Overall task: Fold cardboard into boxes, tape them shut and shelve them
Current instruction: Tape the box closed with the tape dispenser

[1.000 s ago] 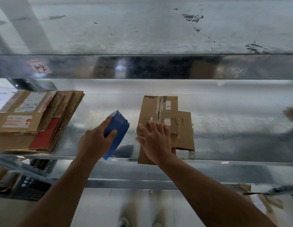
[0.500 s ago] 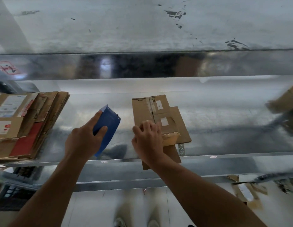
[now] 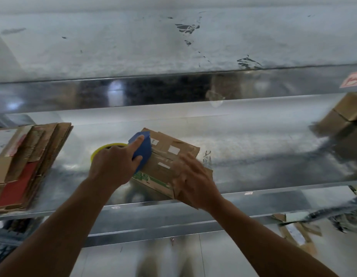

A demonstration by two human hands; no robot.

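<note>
Box (image 3: 165,162) overhangs the shelf's (image 3: 273,172) front edge; left grip (image 3: 111,168) clamps our dispenser (image 3: 140,150), right grip (image 3: 195,180), blurred, seemingly lies flat; we may tip it.

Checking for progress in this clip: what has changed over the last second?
The left hand has brought the tape dispenser rightward from beside the flattened cardboard onto its far left corner. The cardboard has been turned askew, and the right hand has slid from its middle to its near right corner. Unchanged: the left hand grips the dispenser, and the stack of flat cardboard lies on the left of the shelf.
</note>
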